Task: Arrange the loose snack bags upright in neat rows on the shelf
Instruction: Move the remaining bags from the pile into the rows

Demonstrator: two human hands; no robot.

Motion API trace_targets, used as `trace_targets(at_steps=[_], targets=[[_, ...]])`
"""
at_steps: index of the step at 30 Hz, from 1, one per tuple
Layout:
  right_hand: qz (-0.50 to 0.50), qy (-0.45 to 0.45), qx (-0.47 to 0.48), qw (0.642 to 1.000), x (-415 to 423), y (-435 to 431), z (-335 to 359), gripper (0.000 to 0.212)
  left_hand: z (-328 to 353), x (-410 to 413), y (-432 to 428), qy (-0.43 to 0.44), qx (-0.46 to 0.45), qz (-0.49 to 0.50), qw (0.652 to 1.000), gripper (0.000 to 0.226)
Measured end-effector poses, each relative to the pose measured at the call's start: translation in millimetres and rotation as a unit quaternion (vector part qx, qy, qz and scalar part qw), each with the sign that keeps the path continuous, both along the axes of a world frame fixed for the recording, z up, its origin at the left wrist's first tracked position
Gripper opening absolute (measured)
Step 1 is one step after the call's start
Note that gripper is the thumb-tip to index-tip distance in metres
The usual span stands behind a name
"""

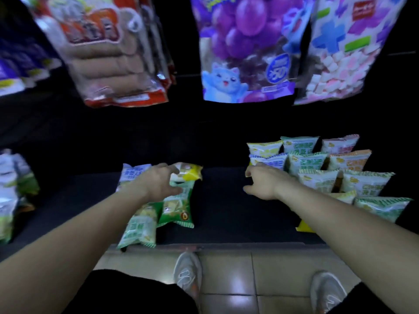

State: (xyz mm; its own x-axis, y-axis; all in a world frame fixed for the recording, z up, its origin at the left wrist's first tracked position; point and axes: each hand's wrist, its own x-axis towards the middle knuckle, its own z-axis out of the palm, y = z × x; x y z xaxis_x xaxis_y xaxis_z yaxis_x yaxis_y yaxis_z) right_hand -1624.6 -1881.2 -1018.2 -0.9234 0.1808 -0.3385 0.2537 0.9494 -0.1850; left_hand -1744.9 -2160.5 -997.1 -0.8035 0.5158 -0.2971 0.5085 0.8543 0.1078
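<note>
Where the loose snack bags (145, 223) lie tumbled beneath and just beyond the left hand (158, 183), none stands in a row. That hand curls its fingers over a yellow bag (189, 174), thumb closing from below, apparently to lift it clear of the heap. A green bag (180, 211) leans directly under the thumb, a pale green one (138, 234) lies flat nearer the wrist, and a blue one (133, 174) stands behind the knuckles. The right hand (263, 183) hangs empty, fingers loosely curled and thumb apart, just beside the upright rows (317, 171) ranked to its outer side; it is probably poised to receive or steady the next bag. Between the two hands the dark shelf (222, 200) shows bare, the likely site for a further row. Large hanging packs (244, 48) fill the view above both hands, and blur hides their fine print.
</note>
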Motion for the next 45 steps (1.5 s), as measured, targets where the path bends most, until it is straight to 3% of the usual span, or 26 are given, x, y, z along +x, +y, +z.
trace_targets(at_steps=[6,10,14,19,26,29,35,39,45], targets=[[0.042,-0.017,-0.014,0.999,-41,-75,-31,0.061,-29,-3,-97,-0.064,-0.018,0.101,0.993,0.080],[0.016,-0.036,-0.087,0.995,-75,-131,-79,0.059,-54,-18,-119,-0.081,-0.018,0.104,0.991,0.077],[-0.017,-0.062,-0.120,0.991,-105,-174,-134,0.045,-80,-37,-121,-0.105,-0.014,0.096,0.990,0.080],[-0.112,-0.061,-0.127,0.984,-131,-202,-182,0.079,-97,-48,-114,-0.130,0.009,0.082,0.988,0.081],[-0.193,-0.038,-0.268,0.943,-136,-205,-213,0.083,-101,-53,-125,-0.152,0.016,0.110,0.982,0.082],[-0.186,-0.015,-0.238,0.953,-130,-205,-210,0.099,-99,-51,-125,-0.152,0.010,0.109,0.982,0.082],[-0.136,0.023,-0.187,0.973,-105,-172,-178,0.090,-88,-47,-116,-0.139,0.004,0.100,0.985,0.081],[-0.072,0.028,-0.171,0.982,-78,-128,-125,0.085,-68,-40,-95,-0.105,0.033,0.079,0.991,0.081],[0.025,0.021,-0.122,0.992,-20,-60,-29,0.102,-31,-13,-45,-0.107,0.121,0.037,0.986,0.092]])
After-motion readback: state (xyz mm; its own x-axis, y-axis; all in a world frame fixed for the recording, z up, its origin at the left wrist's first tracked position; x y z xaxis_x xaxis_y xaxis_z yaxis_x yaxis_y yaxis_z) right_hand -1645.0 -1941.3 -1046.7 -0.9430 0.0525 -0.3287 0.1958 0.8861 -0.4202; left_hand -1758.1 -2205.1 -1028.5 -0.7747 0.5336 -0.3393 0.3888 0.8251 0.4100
